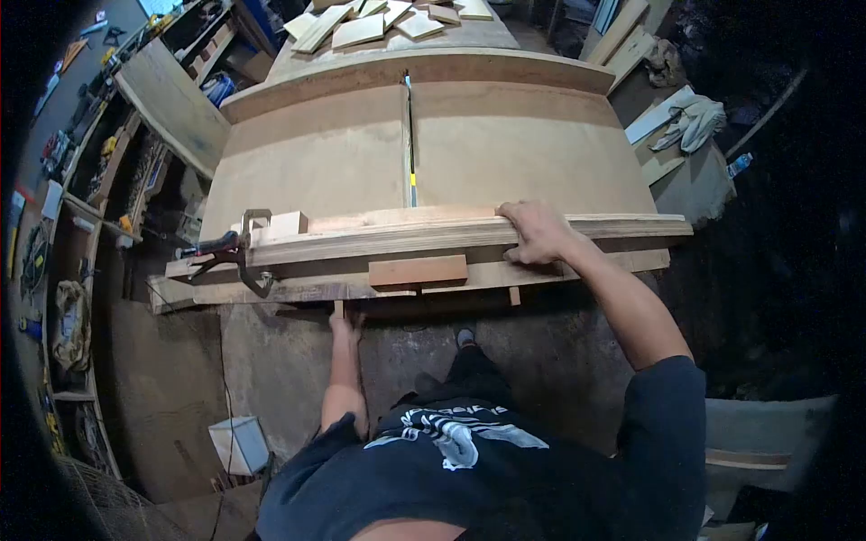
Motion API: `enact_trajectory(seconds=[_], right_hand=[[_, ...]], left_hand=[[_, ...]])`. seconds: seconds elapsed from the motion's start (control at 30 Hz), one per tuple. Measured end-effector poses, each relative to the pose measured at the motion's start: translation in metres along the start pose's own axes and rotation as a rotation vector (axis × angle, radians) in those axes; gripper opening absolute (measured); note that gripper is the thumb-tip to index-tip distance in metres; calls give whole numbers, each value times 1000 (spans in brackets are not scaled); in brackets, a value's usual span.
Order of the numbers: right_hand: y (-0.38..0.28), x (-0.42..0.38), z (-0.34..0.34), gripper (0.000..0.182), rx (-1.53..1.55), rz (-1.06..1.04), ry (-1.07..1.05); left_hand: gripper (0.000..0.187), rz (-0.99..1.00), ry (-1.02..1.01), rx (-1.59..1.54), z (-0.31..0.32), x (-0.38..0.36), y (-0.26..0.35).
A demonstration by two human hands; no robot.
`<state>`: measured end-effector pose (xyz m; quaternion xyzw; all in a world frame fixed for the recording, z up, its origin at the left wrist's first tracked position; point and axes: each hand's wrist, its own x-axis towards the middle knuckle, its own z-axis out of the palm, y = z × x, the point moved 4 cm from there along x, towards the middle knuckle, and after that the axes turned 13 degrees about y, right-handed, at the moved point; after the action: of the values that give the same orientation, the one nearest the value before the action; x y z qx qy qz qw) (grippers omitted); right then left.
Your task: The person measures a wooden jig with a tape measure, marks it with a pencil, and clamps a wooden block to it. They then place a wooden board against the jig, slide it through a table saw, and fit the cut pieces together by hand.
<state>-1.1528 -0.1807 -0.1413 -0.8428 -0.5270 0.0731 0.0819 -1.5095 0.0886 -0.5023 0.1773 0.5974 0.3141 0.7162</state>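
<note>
A thick laminated plywood fence [397,236] runs across the near side of a wide plywood sled-like panel [316,135]. My right hand [538,233] grips this fence right of the middle, fingers over its top and thumb on the near face. My left hand [345,326] is low at the near edge, beside the end of a narrow wooden strip [339,308]; its fingers are mostly hidden. A locking C-clamp [242,252] sits on the fence's left end, near a small pale wood block [288,224]. A reddish wood block [418,271] is against the near face.
A dark slot [411,135] runs down the panel's middle, with a taller board [433,66] along the far edge. Wood offcuts [361,31] lie beyond it. Tool-filled shelves [90,207] line the left; a rag [691,122] lies at right. A cord [223,379] hangs at left.
</note>
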Motion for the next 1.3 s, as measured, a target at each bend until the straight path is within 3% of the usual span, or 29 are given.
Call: enact_trajectory(seconds=[0.03,0.07,0.1,0.17,0.3,0.37,0.43,0.47,0.53,0.57,0.63,0.77,0.8,0.93,1.03,1.1,1.17,1.3], right_hand=[[-2,-1,-1,72,1,-9,-11],[-2,-1,-1,72,7,5,0],[-1,-1,-2,72,15,23,16],[2,2,0,72,17,-13,64],[2,0,5,72,2,0,48],[-3,0,0,73,9,4,18],[-6,-1,-1,66,-41,-93,101],[-5,-1,2,66,-40,-98,99],[1,1,5,65,-34,-84,77],[3,3,7,65,-33,-77,76],[5,5,7,65,11,-88,132],[23,45,1,75,0,-54,144],[26,59,-5,75,1,-65,125],[48,105,-11,74,-9,-87,127],[57,126,-17,75,-14,-82,121],[65,142,-20,76,-30,-44,77],[76,154,-15,77,-23,-53,113],[87,177,-17,76,-46,-31,129]], left_hand=[[33,249,111,316,-32,12,16],[34,624,267,409,-72,7,36],[31,909,395,435,-85,-56,74],[33,1288,629,471,-95,-137,134],[51,2014,-56,1157,41,-286,226],[60,2061,-264,1265,93,-292,243],[66,2361,-198,1841,126,-249,251],[66,2357,-194,1844,135,-230,258],[65,2321,-440,1970,153,-201,259],[65,2323,-451,1969,161,-209,261],[70,1789,-668,2036,174,-216,265],[74,1940,-638,1944,209,-181,277],[59,1879,-658,1906,218,-176,281],[54,1852,-682,1897,258,-161,296],[69,1779,-719,1910,282,-152,303],[65,1824,-740,1889,295,-130,307],[80,1854,-736,1817,306,-122,311],[82,1853,-739,1852,327,-108,316]])
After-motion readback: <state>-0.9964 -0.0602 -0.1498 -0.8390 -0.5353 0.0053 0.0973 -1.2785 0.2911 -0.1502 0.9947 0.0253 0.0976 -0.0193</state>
